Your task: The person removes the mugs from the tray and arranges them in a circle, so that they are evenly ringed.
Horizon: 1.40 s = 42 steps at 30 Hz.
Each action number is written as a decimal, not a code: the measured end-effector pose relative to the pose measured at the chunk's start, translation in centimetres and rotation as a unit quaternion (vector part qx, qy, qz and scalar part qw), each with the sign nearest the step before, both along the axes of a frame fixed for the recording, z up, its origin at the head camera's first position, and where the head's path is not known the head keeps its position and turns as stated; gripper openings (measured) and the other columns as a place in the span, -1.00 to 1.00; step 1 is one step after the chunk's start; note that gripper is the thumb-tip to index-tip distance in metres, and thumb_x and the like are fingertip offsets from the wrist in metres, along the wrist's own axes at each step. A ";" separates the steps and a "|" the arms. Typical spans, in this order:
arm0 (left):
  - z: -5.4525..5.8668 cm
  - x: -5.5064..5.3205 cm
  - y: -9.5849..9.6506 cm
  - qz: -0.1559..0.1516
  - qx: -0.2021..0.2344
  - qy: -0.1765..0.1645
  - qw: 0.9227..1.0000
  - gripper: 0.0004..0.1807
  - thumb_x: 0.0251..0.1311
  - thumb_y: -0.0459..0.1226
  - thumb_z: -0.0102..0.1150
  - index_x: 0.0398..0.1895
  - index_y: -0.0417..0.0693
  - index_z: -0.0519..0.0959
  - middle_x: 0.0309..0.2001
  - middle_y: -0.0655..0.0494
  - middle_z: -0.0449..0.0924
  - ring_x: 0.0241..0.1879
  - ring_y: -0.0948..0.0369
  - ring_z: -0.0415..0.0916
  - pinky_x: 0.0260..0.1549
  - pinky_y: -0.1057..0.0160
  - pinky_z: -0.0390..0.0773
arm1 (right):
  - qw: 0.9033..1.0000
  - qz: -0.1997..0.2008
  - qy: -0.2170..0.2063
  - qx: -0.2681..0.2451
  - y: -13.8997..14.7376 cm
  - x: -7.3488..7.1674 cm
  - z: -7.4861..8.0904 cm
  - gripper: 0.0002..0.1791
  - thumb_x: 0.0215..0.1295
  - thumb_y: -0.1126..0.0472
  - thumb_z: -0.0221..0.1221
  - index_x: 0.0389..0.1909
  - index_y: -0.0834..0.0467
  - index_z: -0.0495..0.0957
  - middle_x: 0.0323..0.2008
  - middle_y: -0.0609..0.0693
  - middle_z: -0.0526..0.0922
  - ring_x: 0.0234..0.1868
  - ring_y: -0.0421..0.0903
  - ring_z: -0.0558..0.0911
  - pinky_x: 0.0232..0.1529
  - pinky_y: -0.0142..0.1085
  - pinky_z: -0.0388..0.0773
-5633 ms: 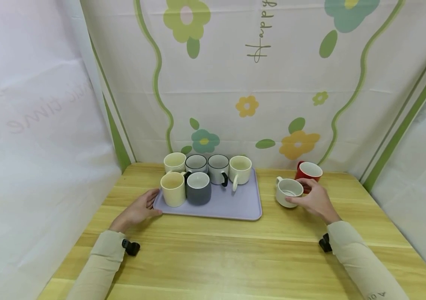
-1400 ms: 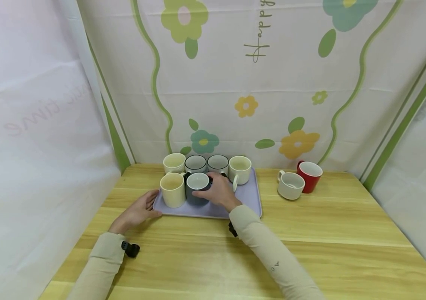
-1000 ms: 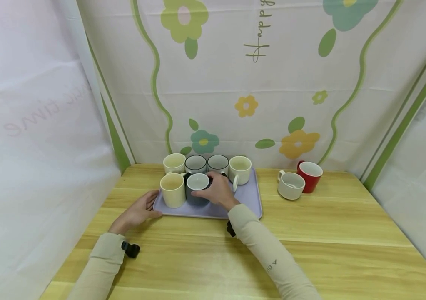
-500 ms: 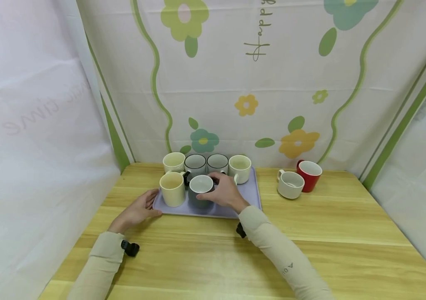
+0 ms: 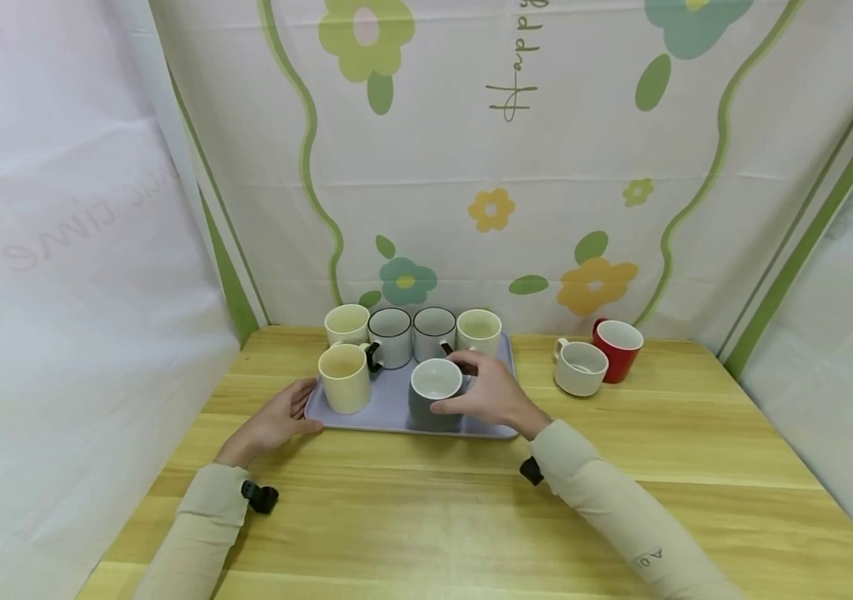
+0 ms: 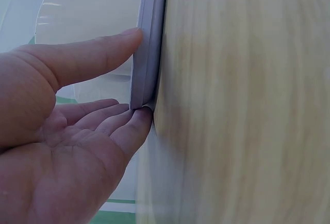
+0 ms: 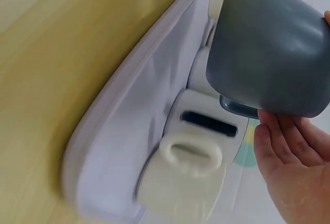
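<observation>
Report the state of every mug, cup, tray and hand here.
Tray: flat on table
Gray mug: upright, apparently off tray
Cream mugs: three, upright on tray
Black-rimmed mugs: two, upright on tray
White cup: upright
Red mug: upright
Left hand: gripping tray
Right hand: holding gray mug

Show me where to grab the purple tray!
I'd pinch the purple tray by the rims of its short ends, coming from left and right. They're raised, with mugs standing upright between them, so lifting both might keep it level. The left hand holds the near left corner.
</observation>
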<state>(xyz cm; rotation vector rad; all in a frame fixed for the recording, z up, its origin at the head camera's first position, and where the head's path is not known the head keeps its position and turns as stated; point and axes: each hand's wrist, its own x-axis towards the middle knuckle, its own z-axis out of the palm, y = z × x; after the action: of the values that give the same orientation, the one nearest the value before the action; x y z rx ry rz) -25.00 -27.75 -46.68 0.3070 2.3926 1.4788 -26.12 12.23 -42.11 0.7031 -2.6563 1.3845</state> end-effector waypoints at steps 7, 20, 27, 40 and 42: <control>0.1 0.0 0.0 0.002 -0.010 0.003 1.000 0.03 0.41 -0.43 0.28 0.70 -0.34 -0.21 0.70 -0.39 -0.26 0.69 -0.31 -0.19 0.66 -0.25 0.01 | 1.000 -0.020 0.000 0.014 4.2 1.0 0.2 -0.22 -0.21 -0.06 0.72 0.14 -0.03 0.69 0.01 -0.06 0.80 0.12 0.00 0.77 0.19 0.07 0.74; 0.2 0.1 0.1 -0.006 0.000 0.001 1.000 0.01 0.42 -0.44 0.26 0.70 -0.34 -0.22 0.71 -0.38 -0.29 0.69 -0.31 -0.22 0.67 -0.24 0.00 | 0.997 -0.065 0.017 0.047 15.0 3.4 0.8 -0.14 -0.15 -0.04 0.73 0.25 0.07 0.66 0.12 0.03 0.77 0.11 -0.09 0.74 0.19 -0.25 0.74; 0.2 0.1 0.0 -0.006 -0.003 0.005 1.000 0.00 0.44 -0.44 0.24 0.70 -0.35 -0.22 0.71 -0.39 -0.29 0.69 -0.32 -0.23 0.66 -0.26 -0.01 | 0.989 -0.104 0.035 0.098 21.2 5.1 1.0 -0.17 -0.11 -0.06 0.71 0.24 0.05 0.64 0.13 0.07 0.75 0.03 -0.63 0.53 0.05 -0.74 0.50; -0.1 0.1 -0.1 -0.005 -0.006 0.007 1.000 0.02 0.43 -0.41 0.26 0.70 -0.34 -0.23 0.71 -0.39 -0.28 0.69 -0.32 -0.21 0.66 -0.26 0.00 | 0.974 -0.192 0.012 0.119 30.4 5.1 -1.0 -0.19 0.04 -0.06 0.64 0.30 0.15 0.62 0.05 -0.26 0.68 -0.08 -0.78 0.46 -0.17 -0.68 0.58; 0.0 0.1 0.0 -0.005 -0.005 0.007 1.000 0.02 0.43 -0.41 0.26 0.70 -0.34 -0.22 0.71 -0.39 -0.28 0.69 -0.31 -0.21 0.66 -0.25 0.00 | 0.973 -0.198 0.006 0.119 31.1 4.9 -1.3 -0.20 0.06 -0.08 0.62 0.30 0.13 0.62 0.02 -0.41 0.61 -0.09 -0.78 0.46 -0.18 -0.67 0.59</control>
<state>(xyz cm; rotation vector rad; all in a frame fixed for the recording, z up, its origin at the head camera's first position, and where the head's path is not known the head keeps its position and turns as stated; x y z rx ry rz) -24.92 -27.78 -46.72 0.3267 2.4059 1.4650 -21.23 43.32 -43.38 0.1703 -2.7752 0.9672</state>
